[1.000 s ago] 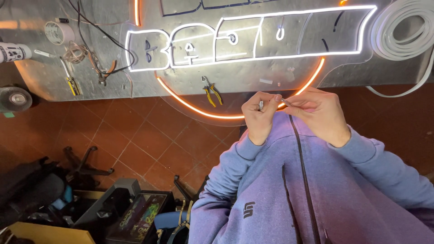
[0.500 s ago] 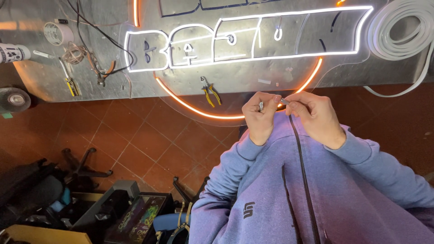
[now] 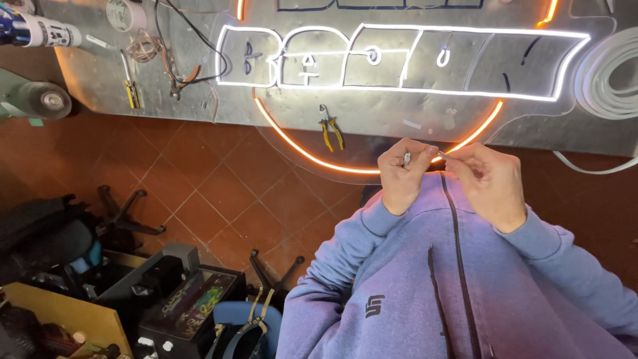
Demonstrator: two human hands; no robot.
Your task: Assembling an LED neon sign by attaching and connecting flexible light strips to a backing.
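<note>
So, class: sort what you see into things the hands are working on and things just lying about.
In hand:
left hand and right hand, pinching a small metal piece
orange light strip at the fingers

Lying about:
yellow-handled pliers
screwdriver
white strip coil
tape roll

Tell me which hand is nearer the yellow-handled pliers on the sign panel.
Left. The left hand sits just right of and below the pliers; the right hand is farther right, beyond the left hand.
</note>
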